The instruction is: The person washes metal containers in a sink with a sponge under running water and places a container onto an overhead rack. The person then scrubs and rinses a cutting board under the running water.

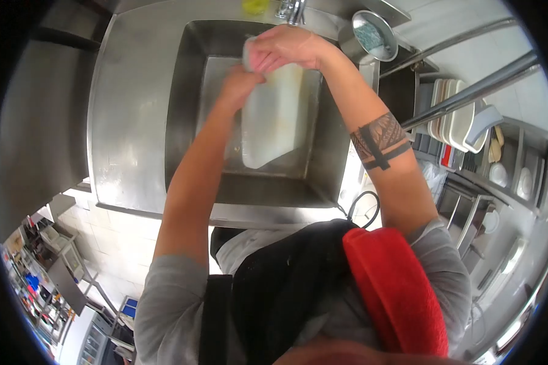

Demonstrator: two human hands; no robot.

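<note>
In the steel sink [192,164] lies a long, whitish, slightly see-through plastic piece [271,121]; whether it is a board or a container I cannot tell. My left hand [240,86] is closed at its far left corner, and what its fingers hold is hidden. Just beyond it, my right hand [286,48] is bent over with its fingers closed round a small pale thing [248,53], too blurred to name. The two hands are close together over the far part of the sink.
A chrome faucet [295,11] stands behind the sink, with something yellow-green [256,6] beside it. Right of it is a metal pot [349,45] with a greenish scrubbing pad [370,36]. Metal rails [469,91] and a rack of trays [460,112] are farther right.
</note>
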